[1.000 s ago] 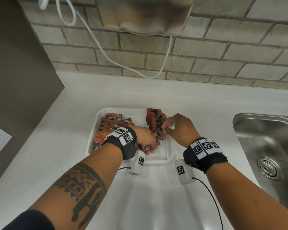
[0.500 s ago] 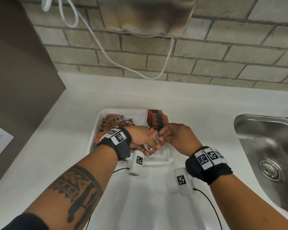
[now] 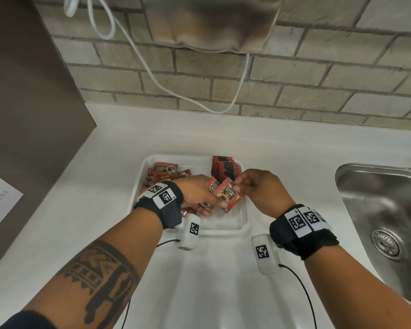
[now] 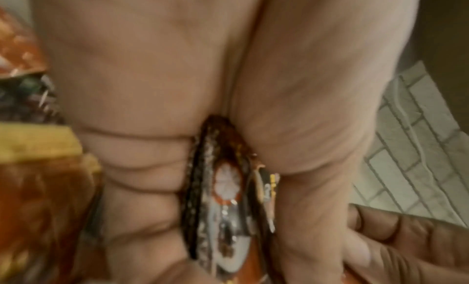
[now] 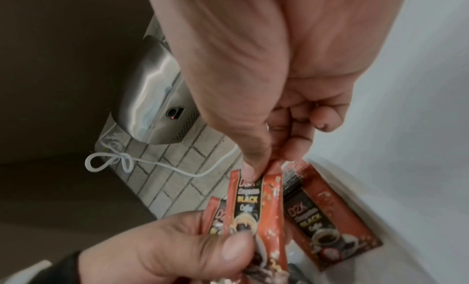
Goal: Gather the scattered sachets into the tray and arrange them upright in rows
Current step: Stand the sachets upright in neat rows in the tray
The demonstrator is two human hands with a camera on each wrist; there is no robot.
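Head: left hand (image 3: 197, 194) grips a few sachets (image 3: 226, 194) over the tray (image 3: 243, 222); right hand (image 3: 259, 186) pinches the front one's top. Upright row (image 3: 224, 167) at tray's back right, loose pile (image 3: 163, 173) back left. Sink (image 3: 377, 210) to the right.
Left wrist: blurred, fingers (image 4: 142, 188) clamped on sachet edges.
Right wrist: thumb and finger pinch the sachet; dryer (image 5: 152, 99) and cable (image 5: 162, 166) behind.

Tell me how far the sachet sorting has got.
Done: one upright row of sachets stands along the right side of the tray. In hand: the left hand grips a small bunch of sachets, and the right hand pinches the front one's top edge. Left: a loose pile lies flat in the tray's left side, still to be stood up.
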